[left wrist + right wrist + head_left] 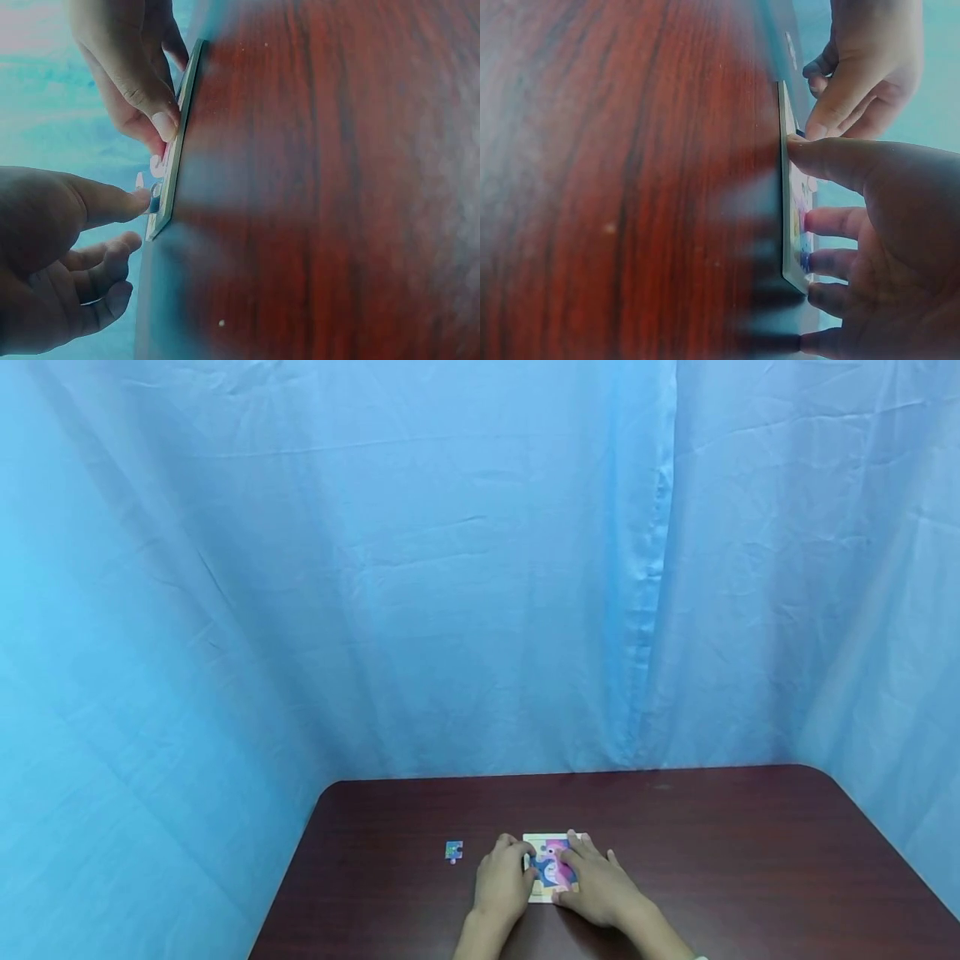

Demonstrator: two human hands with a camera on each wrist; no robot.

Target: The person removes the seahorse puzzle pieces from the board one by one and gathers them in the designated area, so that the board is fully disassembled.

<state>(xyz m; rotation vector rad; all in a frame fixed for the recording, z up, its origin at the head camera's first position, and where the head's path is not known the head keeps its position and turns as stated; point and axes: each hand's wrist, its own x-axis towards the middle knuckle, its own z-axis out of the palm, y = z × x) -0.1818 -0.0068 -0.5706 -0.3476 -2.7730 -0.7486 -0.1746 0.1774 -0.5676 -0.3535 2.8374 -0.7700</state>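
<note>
Two hands work over a jigsaw board (pixel 546 837) at the bottom centre of the head view.
The left hand (pixel 500 881) pinches a blue piece (pixel 155 199) at the board's left; the right hand (pixel 597 883) rests spread across its pink picture, any print too small to read. A loose piece (pixel 453 849) lies farther left.

Glossy wood-grained tabletop (pixel 712 835), cloth curtain (pixel 480 577)

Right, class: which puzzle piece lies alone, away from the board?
The small blue-green piece on the table, left of the left hand. It lies loose, whereas the other visible pieces are at the white-edged board.
</note>
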